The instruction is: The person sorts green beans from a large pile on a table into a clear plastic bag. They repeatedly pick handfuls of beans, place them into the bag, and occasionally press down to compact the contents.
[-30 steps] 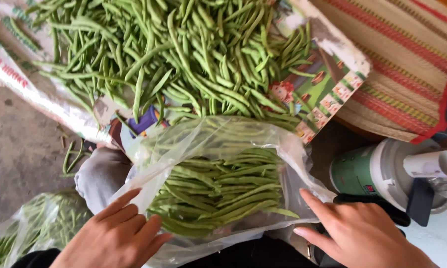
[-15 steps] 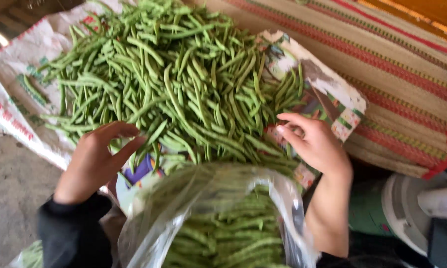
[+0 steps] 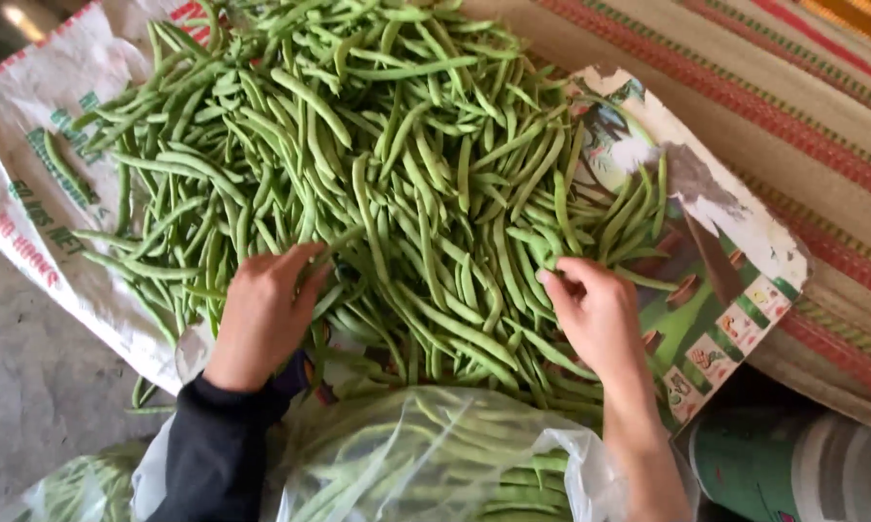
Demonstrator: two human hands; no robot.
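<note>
Big heap of green beans (image 3: 406, 193) sits on a printed sack (image 3: 29, 193) and a card sheet (image 3: 735, 290), right in front of me. My left hand (image 3: 261, 314) lies flat on the near edge, fingers together, gripping nothing. My right hand (image 3: 595, 314) has its fingers curled into the pile, seemingly pinching a few pods. They look light, stiffish and snappy, so I'd gather a bunch mid-length, not by the tips. A clear bag (image 3: 435, 454) of beans sits by my lap.

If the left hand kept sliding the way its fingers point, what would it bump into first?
The left hand points up into the pile of green beans; its fingertips already seem to touch them, so the beans come first.
</note>
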